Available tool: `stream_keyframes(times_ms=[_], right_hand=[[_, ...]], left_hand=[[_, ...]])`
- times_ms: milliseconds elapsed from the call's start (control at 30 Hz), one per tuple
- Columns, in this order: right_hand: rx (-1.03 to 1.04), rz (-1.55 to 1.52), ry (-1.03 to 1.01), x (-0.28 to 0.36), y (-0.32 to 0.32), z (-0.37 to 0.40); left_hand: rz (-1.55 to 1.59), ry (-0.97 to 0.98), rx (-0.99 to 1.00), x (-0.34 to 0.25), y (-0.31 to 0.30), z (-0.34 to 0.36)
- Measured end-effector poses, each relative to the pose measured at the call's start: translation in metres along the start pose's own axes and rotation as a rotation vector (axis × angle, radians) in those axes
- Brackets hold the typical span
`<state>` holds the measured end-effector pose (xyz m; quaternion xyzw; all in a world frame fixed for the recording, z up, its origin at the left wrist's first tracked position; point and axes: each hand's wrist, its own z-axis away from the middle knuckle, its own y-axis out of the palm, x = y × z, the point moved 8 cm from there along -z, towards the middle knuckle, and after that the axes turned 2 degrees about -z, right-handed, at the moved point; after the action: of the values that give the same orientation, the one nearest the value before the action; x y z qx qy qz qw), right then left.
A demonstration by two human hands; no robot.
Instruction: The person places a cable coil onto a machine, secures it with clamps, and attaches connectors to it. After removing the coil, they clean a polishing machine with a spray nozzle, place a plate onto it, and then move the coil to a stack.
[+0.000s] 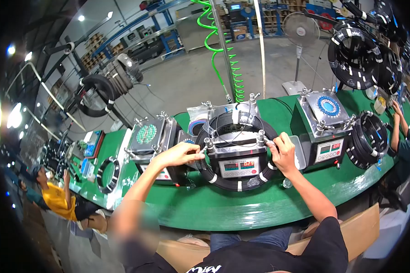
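Note:
A coil of black tubing or cable point(239, 184) with white tape bands encircles a small metal machine with a red-digit display point(239, 167), in the middle of the green table. My left hand point(183, 154) is at the coil's left side, close to a metal post, with thumb and fingers pinched together. My right hand point(283, 152) is at the coil's right side, also pinched, its fingertips close to another metal post point(261, 136). What either pinch holds is too small to make out. A thin black strand point(234, 116) loops over the machine's top.
Similar machines stand left point(146, 136) and right point(325, 125), bearing green and blue rings. More black coils lie at the right point(368, 141) and left point(108, 175). A green spiral hose point(210, 43) hangs behind. Co-workers are at the left point(61, 200) and right edge.

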<state>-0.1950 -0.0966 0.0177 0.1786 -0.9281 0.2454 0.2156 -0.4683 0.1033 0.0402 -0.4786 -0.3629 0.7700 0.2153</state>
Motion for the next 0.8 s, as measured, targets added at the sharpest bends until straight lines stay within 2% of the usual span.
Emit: stream_keyframes(times_ms=[33,67,100,167,233,267,300,333,367,433,500,533,633,733,800], right_hand=[[0.010,-0.007,0.027,0.000,0.001,0.000],[0.023,-0.014,0.051,0.000,0.000,-0.002],[0.040,-0.022,0.072,-0.001,-0.002,-0.004],[0.031,-0.262,0.102,-0.033,0.001,-0.012],[0.103,-0.424,0.389,-0.060,0.007,-0.032],[0.061,-0.397,0.288,-0.064,0.013,-0.052],[0.023,-0.373,0.187,-0.068,0.023,-0.073],[0.099,-0.353,0.265,-0.075,0.036,-0.091],[0.173,-0.333,0.340,-0.083,0.048,-0.107],[0.201,-0.464,0.274,-0.110,0.084,-0.132],[0.354,-0.347,0.238,-0.142,0.118,-0.149],[0.431,-0.287,0.216,-0.154,0.132,-0.156],[0.650,-0.417,0.598,-0.187,0.159,-0.152],[0.465,-0.491,0.603,-0.188,0.159,-0.148],[0.414,-0.523,0.644,-0.184,0.157,-0.144]], left_hand=[[0.079,-0.037,0.155,0.005,0.000,-0.005],[0.075,-0.050,0.390,0.022,0.001,-0.010],[0.022,0.040,0.509,0.025,-0.007,-0.009],[0.171,-0.087,0.538,0.026,-0.035,-0.013],[0.173,0.013,0.303,0.036,-0.072,-0.042],[0.250,-0.012,0.110,0.051,-0.085,-0.059],[0.314,-0.108,0.042,0.073,-0.090,-0.079],[0.498,-0.204,-0.122,0.081,-0.090,-0.090],[0.598,-0.241,-0.190,0.108,-0.088,-0.113],[0.819,-0.282,-0.360,0.124,-0.078,-0.140],[1.049,-0.276,-0.387,0.138,-0.066,-0.168],[1.149,-0.323,-0.512,0.131,-0.063,-0.166],[1.367,-0.125,-0.480,0.155,-0.050,-0.202],[1.398,-0.199,-0.562,0.162,-0.050,-0.198],[1.394,-0.162,-0.524,0.154,-0.050,-0.195]])
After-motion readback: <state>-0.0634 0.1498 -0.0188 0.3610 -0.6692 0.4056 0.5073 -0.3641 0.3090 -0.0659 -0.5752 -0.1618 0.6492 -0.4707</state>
